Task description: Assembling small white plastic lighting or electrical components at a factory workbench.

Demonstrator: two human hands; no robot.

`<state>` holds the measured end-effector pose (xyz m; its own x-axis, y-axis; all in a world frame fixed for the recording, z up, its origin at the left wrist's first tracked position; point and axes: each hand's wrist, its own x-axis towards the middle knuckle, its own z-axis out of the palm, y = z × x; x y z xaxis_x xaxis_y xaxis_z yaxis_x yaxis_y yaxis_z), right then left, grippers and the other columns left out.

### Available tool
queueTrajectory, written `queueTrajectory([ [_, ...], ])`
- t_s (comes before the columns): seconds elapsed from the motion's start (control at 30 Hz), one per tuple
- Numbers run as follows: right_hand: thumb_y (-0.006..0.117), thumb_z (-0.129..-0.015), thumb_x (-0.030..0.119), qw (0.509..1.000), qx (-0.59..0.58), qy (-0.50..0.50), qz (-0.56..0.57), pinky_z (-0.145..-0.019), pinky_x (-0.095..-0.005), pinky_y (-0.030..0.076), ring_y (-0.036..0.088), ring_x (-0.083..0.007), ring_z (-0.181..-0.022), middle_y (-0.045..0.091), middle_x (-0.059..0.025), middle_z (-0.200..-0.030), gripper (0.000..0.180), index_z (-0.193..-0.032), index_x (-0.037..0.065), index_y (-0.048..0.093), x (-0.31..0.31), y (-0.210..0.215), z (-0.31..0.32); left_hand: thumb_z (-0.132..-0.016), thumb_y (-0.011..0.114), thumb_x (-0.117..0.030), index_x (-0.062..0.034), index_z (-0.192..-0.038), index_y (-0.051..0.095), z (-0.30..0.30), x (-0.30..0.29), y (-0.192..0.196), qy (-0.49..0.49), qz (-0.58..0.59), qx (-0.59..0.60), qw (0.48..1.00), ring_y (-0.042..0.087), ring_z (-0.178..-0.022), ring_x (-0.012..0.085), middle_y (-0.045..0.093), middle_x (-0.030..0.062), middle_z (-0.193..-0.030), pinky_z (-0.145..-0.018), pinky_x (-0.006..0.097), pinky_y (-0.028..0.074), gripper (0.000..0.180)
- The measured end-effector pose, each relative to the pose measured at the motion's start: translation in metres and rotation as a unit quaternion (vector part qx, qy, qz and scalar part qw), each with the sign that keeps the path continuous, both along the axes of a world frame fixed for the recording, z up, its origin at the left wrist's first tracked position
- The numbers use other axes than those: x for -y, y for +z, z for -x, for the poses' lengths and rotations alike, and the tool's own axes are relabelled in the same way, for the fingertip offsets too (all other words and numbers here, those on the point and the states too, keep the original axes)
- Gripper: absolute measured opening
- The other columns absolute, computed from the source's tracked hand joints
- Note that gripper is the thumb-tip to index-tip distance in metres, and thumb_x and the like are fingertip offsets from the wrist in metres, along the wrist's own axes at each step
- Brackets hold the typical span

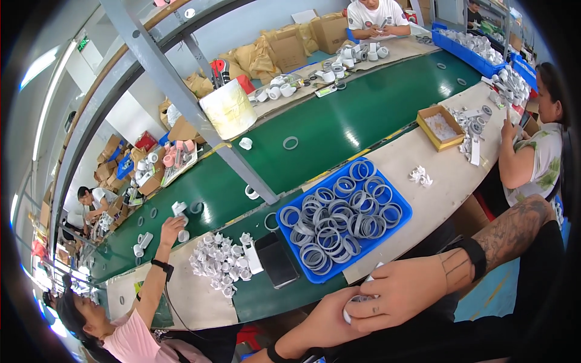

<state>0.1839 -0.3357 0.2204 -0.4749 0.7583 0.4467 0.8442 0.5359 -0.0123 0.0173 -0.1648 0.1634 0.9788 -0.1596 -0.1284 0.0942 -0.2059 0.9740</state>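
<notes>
Left end first. Over the green belt (375, 109), a co-worker's hand (173, 228) holds a white fitting (178, 209). Along the bench (393, 160), at its near edge, lies a heap of small white pieces (221, 260); to its right, a dark flat case (275, 260). Next comes the blue tray (370, 245), its near corner toward the person, loaded with grey rings (328, 221) lying tilted and overlapping.

The white part (347, 314) is off the bench, just past its near edge, in front of the tray. Left hand (336, 311) curls round it from below and the left; right hand (399, 293) closes over the top, fingers bent across. Both are wrapped on the one piece, a grey ring (361, 298) showing between them (the fingers hide most of it, so whether the ring sits fully inside I can't tell).

Handling, my guess: light, stiff, hard plastic, smooth enough to slip under a sweaty palm; not brittle, though thin edges might chip. Best hold: cup the round body, fingers clear of the ring. Loose rings look light and springless, best taken by the rim.

Farther right on the bench: white scraps (420, 176), then a yellow box (456, 143) near the far edge.
</notes>
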Motion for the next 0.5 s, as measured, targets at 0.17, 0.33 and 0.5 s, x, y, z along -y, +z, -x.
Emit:
queueTrajectory([
  [0.17,0.070,-0.087,0.024,0.992,-0.071,-0.049,0.086,-0.061,-0.0306,0.052,0.067,-0.0161,-0.077,0.061,-0.0030,-0.104,0.031,-0.116,0.015,0.065,-0.004,0.000,-0.008,-0.084,0.094,-0.017,-0.0009,-0.129,0.069,-0.005,-0.003,0.000,0.029,0.032,0.021,0.999,0.074,-0.107,0.0170,0.077,0.0098,-0.116,-0.093,0.034,0.059,0.053],
  [0.33,0.070,-0.088,0.026,0.981,0.048,-0.076,0.173,-0.062,-0.0327,0.054,0.072,-0.0180,-0.081,0.062,-0.0047,-0.105,0.032,-0.117,0.015,0.064,-0.006,-0.013,-0.006,-0.084,0.097,-0.023,0.0007,-0.125,0.071,-0.007,-0.003,-0.023,0.066,0.063,-0.064,0.994,0.074,-0.105,0.0161,0.078,0.0093,-0.111,-0.092,0.033,0.059,0.054],
  [0.5,0.070,-0.087,0.027,0.993,-0.032,-0.029,0.106,-0.056,-0.0312,0.051,0.066,-0.0170,-0.082,0.059,-0.0023,-0.098,0.028,-0.111,0.015,0.062,0.007,-0.024,-0.003,-0.082,0.098,-0.022,-0.0022,-0.122,0.073,-0.008,0.010,-0.012,0.017,0.028,-0.007,0.999,0.075,-0.106,0.0171,0.078,0.0095,-0.112,-0.091,0.035,0.059,0.051],
])
